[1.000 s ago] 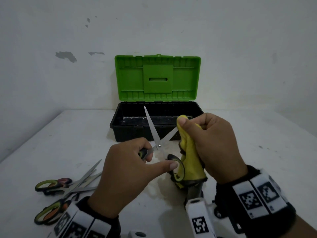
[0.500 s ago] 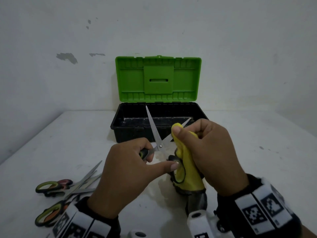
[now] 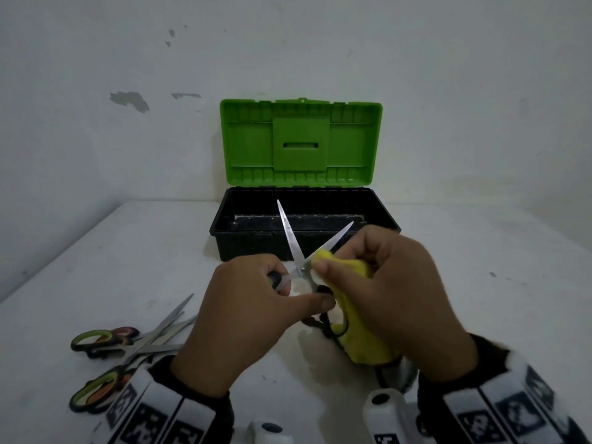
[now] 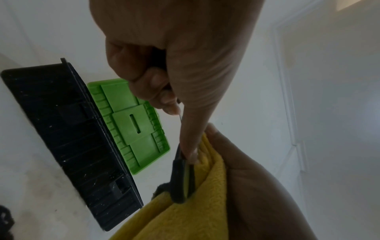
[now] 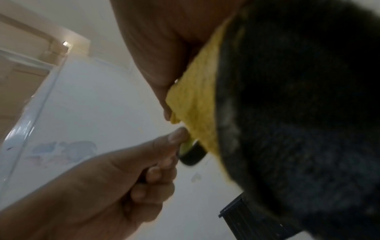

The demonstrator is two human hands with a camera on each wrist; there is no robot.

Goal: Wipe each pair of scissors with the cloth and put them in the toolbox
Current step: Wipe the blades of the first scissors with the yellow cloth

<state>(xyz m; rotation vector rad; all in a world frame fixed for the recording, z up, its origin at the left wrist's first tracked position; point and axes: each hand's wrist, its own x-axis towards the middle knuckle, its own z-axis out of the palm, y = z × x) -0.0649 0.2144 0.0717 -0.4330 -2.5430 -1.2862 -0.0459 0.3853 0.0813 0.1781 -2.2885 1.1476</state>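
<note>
No writing is readable anywhere. The left hand [image 3: 243,318] grips the handle of the open steel-bladed scissors [image 3: 299,251]; the right hand [image 3: 394,290] pinches the yellow fleece cloth [image 3: 355,315] round one blade near the pivot. The black toolbox with raised green lid [image 3: 304,245] stands at 12 o'clock; spare scissors [image 3: 128,344] lie at 8 o'clock.

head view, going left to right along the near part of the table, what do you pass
spare scissors lying on the table → left hand gripping the open scissors → yellow cloth → right hand holding that cloth
</note>
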